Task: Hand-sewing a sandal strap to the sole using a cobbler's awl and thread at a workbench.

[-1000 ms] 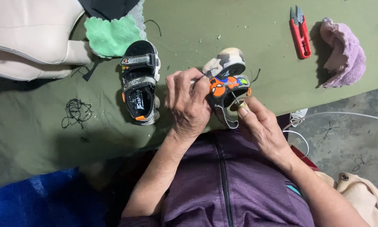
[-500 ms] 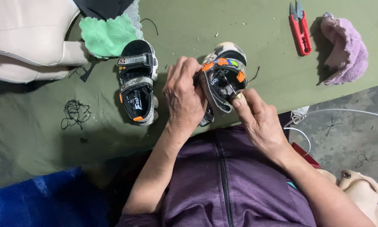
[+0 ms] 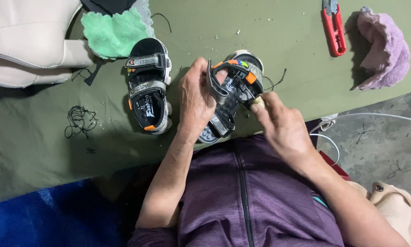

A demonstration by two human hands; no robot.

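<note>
Far left of the left hand lies a beige padded piece (image 3: pixel 27 41), and next to it a green cloth (image 3: pixel 114 33) at the top edge. Below them, on the olive table cover (image 3: pixel 41 151), there is a small tangle of black thread (image 3: pixel 79 121).

Just left of the left hand stands a second sandal (image 3: pixel 148 93), flat on the cover, sole down: black footbed w/ grey straps and small orange tabs. It is near the hand but not touching it.

The left hand (image 3: pixel 195 103) is closed around the held sandal (image 3: pixel 230 96), thumb and fingers gripping the strap side, palm turned to the shoe. This sandal is lifted off the table, between both hands, approx. in front of the person's chest. It is tilted, w/ the footbed facing up to the camera: black inside, grey straps, one strap standing open near the left thumb, an orange tab on the right side and a few coloured dots on the top strap. The grey ribbed sole shows at the lower end.

The right hand (image 3: pixel 283 126) is just right of the sandal, fingers pressed together and pinching its edge near the orange tab; what exactly is pinched I cannot tell.

Well to the right of this hand, far up, lie red thread snips (image 3: pixel 333 29) and a pink-purple fluffy cloth (image 3: pixel 383 48).
</note>
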